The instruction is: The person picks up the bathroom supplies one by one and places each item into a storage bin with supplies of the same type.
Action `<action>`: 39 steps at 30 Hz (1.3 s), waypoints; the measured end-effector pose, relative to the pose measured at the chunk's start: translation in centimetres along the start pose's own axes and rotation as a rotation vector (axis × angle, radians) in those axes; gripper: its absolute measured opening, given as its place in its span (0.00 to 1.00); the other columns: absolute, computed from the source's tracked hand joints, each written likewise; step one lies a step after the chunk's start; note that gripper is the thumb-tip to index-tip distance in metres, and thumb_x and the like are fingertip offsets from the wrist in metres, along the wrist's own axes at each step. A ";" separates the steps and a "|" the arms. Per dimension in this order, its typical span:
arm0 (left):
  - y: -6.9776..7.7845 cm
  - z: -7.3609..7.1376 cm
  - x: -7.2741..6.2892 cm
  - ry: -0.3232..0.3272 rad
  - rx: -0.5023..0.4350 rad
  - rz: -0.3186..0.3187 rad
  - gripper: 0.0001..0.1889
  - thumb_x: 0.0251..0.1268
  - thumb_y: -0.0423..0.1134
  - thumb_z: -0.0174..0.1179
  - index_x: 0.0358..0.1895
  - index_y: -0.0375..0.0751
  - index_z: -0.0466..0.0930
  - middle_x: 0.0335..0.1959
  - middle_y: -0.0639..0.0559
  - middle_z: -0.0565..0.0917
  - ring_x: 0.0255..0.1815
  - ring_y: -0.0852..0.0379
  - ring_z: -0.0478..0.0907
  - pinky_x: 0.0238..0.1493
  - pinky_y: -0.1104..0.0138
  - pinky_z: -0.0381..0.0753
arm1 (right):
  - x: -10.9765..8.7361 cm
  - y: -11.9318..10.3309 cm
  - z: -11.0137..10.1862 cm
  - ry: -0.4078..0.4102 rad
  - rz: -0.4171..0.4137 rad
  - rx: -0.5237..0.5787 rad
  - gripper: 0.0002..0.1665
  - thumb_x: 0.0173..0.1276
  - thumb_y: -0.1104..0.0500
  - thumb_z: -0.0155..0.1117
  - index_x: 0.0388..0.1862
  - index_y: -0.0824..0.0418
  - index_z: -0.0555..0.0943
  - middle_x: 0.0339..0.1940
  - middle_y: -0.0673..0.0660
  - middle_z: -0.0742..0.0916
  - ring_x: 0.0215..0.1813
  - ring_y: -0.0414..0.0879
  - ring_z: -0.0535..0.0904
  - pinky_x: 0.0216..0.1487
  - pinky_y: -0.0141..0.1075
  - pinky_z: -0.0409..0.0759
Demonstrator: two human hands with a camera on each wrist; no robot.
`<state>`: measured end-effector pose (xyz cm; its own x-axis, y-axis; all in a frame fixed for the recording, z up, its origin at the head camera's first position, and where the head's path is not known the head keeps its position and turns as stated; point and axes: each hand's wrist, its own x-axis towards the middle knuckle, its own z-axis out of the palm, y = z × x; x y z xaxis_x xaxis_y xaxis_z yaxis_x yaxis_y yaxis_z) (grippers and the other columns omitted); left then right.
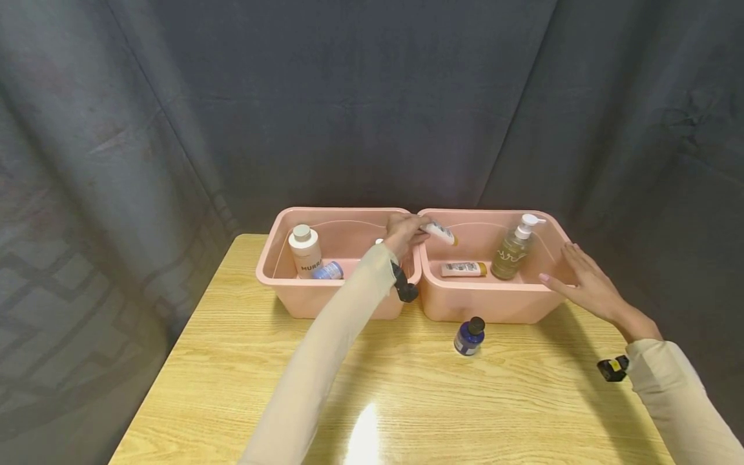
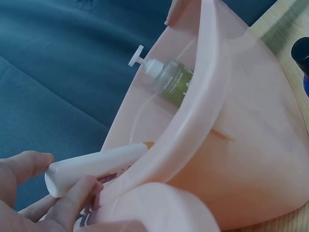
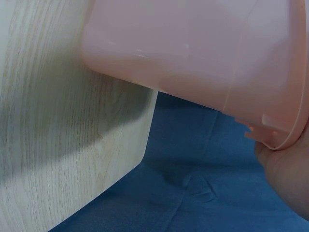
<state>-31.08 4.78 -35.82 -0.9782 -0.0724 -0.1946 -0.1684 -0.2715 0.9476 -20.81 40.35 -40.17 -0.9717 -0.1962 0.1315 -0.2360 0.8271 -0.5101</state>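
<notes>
My left hand point(image 1: 405, 234) pinches a white squeeze tube point(image 1: 439, 232) with a golden cap by its flat end, seen closely in the left wrist view. It holds the tube tilted, cap end over the right pink bin point(image 1: 482, 303), by the adjoining rims. My right hand point(image 1: 589, 287) rests at that bin's right rim, thumb apart from the nearly straight fingers. Inside the right bin, a similar tube point(image 1: 463, 269) lies flat beside an upright pump bottle point(image 1: 511, 248) with greenish contents. My left hand partly hides a white-topped item point(image 1: 379, 241) in the left bin.
The left pink bin point(image 1: 334, 300) touches the right one. It contains a white bottle point(image 1: 305, 252) and a blue-labelled container point(image 1: 329, 270) on its side. A dark blue bottle point(image 1: 469, 337) with a black cap stands on the wooden table point(image 1: 232, 387). Dark curtains point(image 1: 360, 103) hang behind.
</notes>
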 end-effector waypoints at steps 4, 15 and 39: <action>0.2 0.2 -0.2 0.019 0.027 -0.002 0.11 0.58 0.24 0.67 0.43 0.22 0.82 0.38 0.32 0.86 0.43 0.41 0.86 0.43 0.59 0.86 | 0.0 0.0 0.0 0.004 -0.006 -0.001 0.55 0.72 0.43 0.59 0.80 0.67 0.40 0.80 0.68 0.43 0.79 0.66 0.33 0.70 0.70 0.33; 0.6 0.2 -0.8 0.023 0.056 0.001 0.10 0.57 0.20 0.63 0.43 0.22 0.82 0.40 0.32 0.85 0.49 0.34 0.82 0.45 0.61 0.85 | 0.0 0.0 0.0 0.011 -0.022 -0.008 0.55 0.72 0.45 0.60 0.80 0.68 0.41 0.80 0.69 0.44 0.79 0.67 0.33 0.70 0.70 0.33; 0.7 0.0 -0.9 -0.016 0.060 -0.019 0.12 0.59 0.21 0.62 0.47 0.21 0.81 0.45 0.29 0.83 0.47 0.38 0.84 0.48 0.60 0.85 | 0.0 -0.2 -0.1 -0.002 -0.004 0.001 0.55 0.72 0.43 0.59 0.80 0.68 0.40 0.80 0.68 0.43 0.79 0.67 0.33 0.70 0.69 0.33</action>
<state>-30.36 4.63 -34.96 -0.9765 -0.0527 -0.2091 -0.1934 -0.2149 0.9573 -20.78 40.27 -39.95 -0.9709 -0.2005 0.1313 -0.2396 0.8257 -0.5107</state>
